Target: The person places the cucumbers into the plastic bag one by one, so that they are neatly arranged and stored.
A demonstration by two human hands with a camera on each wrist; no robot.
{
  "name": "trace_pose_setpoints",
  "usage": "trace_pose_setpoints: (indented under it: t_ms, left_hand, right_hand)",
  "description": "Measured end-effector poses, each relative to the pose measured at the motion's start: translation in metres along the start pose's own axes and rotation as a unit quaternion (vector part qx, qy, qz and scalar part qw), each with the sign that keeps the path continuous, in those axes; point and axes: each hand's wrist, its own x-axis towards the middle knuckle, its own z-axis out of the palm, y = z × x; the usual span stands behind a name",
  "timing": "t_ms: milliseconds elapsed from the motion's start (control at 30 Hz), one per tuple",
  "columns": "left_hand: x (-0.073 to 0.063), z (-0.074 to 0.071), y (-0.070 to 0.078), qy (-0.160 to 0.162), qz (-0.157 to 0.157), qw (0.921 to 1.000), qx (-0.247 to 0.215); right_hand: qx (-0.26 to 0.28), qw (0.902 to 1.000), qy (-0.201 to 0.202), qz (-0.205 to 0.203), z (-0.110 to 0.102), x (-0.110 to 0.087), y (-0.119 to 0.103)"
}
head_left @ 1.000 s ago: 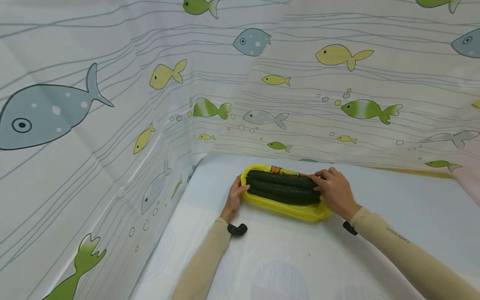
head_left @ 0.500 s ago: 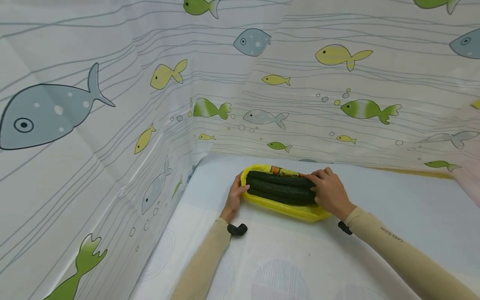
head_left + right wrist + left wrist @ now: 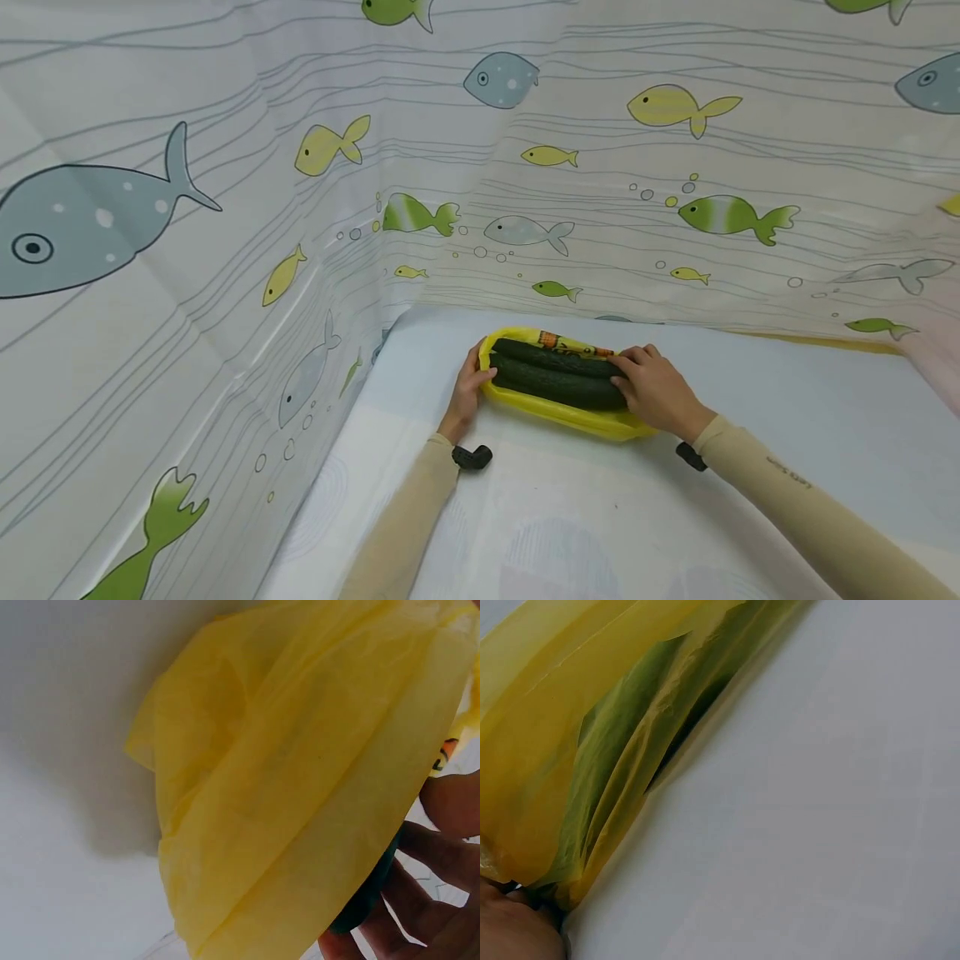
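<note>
Dark green cucumbers (image 3: 555, 379) lie side by side in the open mouth of a yellow plastic bag (image 3: 564, 415) on the table. At the bag's left end my left hand (image 3: 467, 392) grips its edge, thumb on the near side. My right hand (image 3: 663, 392) has its fingers curled over the right ends of the cucumbers. In the right wrist view, the fingers (image 3: 420, 904) meet a cucumber's end (image 3: 367, 900) beside the bag's yellow film (image 3: 300, 787). The left wrist view shows cucumber through the bag's side (image 3: 622, 742), with part of the left hand at lower left.
A white table (image 3: 555, 517) with faint printed circles lies under the bag. Fish-printed curtains (image 3: 600, 192) stand behind it and along the left side. Each wrist wears a black band; the left one (image 3: 472, 457) shows more plainly.
My right hand has shifted a little to the left along the cucumbers. The cucumbers have shifted in the bag, with two now showing plainly where three showed before. My left hand stays at the bag's end.
</note>
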Motion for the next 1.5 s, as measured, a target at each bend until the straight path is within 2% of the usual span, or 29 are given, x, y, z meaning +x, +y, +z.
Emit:
trace_pose_setpoints:
  t_ms: [233, 800, 1100, 1333, 1500]
  left_hand:
    - [0.000, 0.001, 0.000, -0.004, 0.000, 1.0000, -0.001]
    - [0.000, 0.001, -0.003, -0.003, -0.005, 1.0000, -0.001]
    - [0.004, 0.002, -0.004, -0.007, -0.004, 0.9999, -0.010]
    - [0.005, 0.002, -0.006, -0.003, -0.007, 1.0000, -0.005]
    - [0.006, 0.001, -0.005, -0.009, 0.016, 0.9996, -0.022]
  right_hand:
    - [0.002, 0.9999, -0.002, -0.012, -0.003, -0.003, -0.001]
    - [0.020, 0.9995, -0.025, -0.001, -0.004, -0.010, 0.003]
    - [0.022, 0.9997, -0.013, -0.006, -0.006, -0.015, 0.007]
    - [0.045, 0.9987, -0.008, 0.021, -0.017, -0.020, 0.013]
    - [0.062, 0.9974, 0.008, 0.035, -0.028, -0.025, 0.019]
